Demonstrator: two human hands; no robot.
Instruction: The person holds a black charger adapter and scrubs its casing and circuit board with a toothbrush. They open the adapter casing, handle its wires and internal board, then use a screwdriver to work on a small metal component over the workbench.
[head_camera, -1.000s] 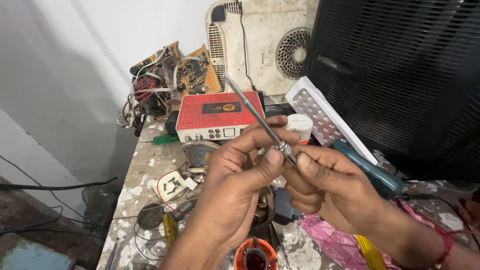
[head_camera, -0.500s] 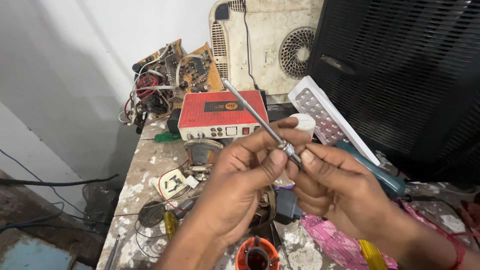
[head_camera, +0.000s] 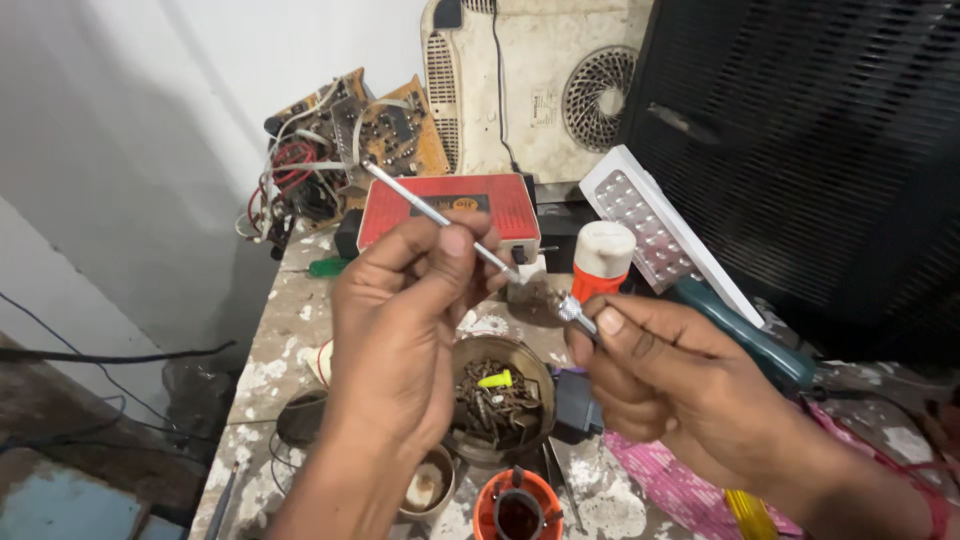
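head view: round metal bowl (head_camera: 462, 452) of rusty screws; left hand (head_camera: 400, 330) and right hand (head_camera: 665, 385) pinch thin telescopic metal rod (head_camera: 440, 216).

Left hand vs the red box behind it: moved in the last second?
Yes. The left hand has slid left along the telescopic antenna, away from the right hand; it now sits below the red box rather than to its right.

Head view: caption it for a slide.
Both hands, left and right, hold a thin metal rod above a bowl of screws.
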